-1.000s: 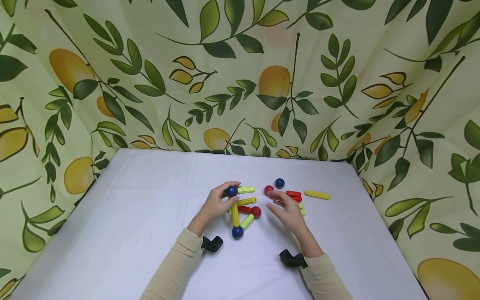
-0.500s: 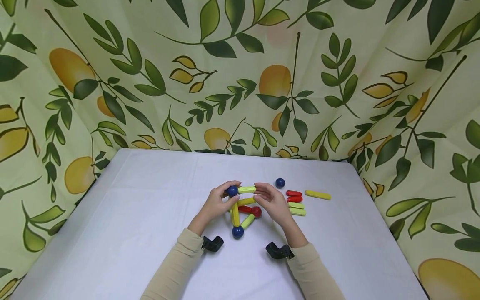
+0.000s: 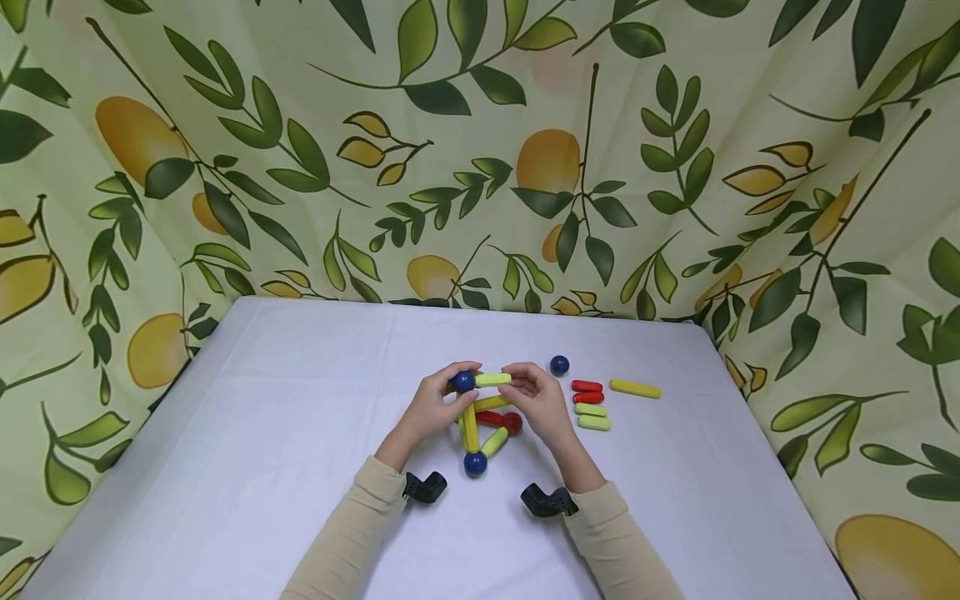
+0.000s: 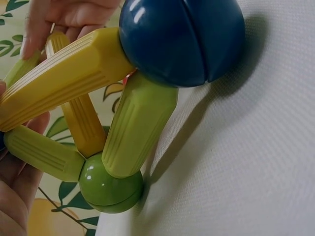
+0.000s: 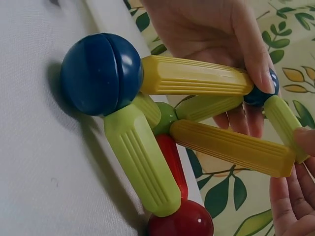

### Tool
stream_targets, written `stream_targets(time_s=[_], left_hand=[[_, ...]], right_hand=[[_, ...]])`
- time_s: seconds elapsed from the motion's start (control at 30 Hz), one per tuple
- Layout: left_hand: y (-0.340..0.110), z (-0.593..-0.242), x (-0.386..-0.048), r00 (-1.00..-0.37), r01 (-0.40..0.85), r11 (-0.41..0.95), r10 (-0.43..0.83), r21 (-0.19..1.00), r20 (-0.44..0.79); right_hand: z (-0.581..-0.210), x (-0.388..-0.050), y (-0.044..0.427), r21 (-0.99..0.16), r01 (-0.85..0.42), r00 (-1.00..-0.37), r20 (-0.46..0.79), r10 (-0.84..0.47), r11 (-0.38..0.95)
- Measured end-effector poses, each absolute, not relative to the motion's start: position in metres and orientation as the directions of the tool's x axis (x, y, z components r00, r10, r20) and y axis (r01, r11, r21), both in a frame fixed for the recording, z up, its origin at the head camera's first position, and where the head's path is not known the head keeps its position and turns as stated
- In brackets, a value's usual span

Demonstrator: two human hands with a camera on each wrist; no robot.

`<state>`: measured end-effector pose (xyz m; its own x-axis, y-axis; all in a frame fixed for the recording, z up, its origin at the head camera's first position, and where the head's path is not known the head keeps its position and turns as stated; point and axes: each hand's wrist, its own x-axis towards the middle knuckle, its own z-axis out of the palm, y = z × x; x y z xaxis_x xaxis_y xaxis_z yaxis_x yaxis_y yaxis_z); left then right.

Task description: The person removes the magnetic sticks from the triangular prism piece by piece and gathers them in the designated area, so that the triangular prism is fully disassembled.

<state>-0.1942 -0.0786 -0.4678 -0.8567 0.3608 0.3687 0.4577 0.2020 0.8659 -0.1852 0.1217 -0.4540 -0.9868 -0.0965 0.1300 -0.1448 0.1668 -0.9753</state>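
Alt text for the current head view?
Left hand holds the upper blue ball of a rod-and-ball frame; right hand pinches its top lime rod. Farther right on the white table lie loose rods and another blue ball.

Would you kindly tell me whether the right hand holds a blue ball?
No, in the head view the right hand pinches the end of a light green stick.
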Motion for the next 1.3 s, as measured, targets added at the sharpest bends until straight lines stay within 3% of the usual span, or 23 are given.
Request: stream_targets(time_s=[0.5,0.67,1.07,1.3], left_hand=[[-0.078,-0.457,-0.189,-0.849,0.463,0.203,0.38,0.863,0.366],[-0.079,-0.437,-0.178,-0.841,0.456,0.184,0.408,0.871,0.355],[-0.08,-0.436,-0.177,-0.849,0.434,0.171,0.408,0.885,0.337],[-0.08,-0.434,-0.176,-0.848,0.44,0.174,0.404,0.881,0.343]], right_hand=[[-0.457,-0.182,0.117,-0.915,-0.261,-0.95,0.3,0.088,0.308],[-0.452,-0.183,0.13,-0.939,-0.196,-0.957,0.246,0.152,0.283],[-0.46,-0.165,0.177,-0.947,-0.154,-0.969,0.201,0.146,0.282],[-0.465,-0.145,0.209,-0.949,-0.031,-0.982,0.087,0.166,0.313]])
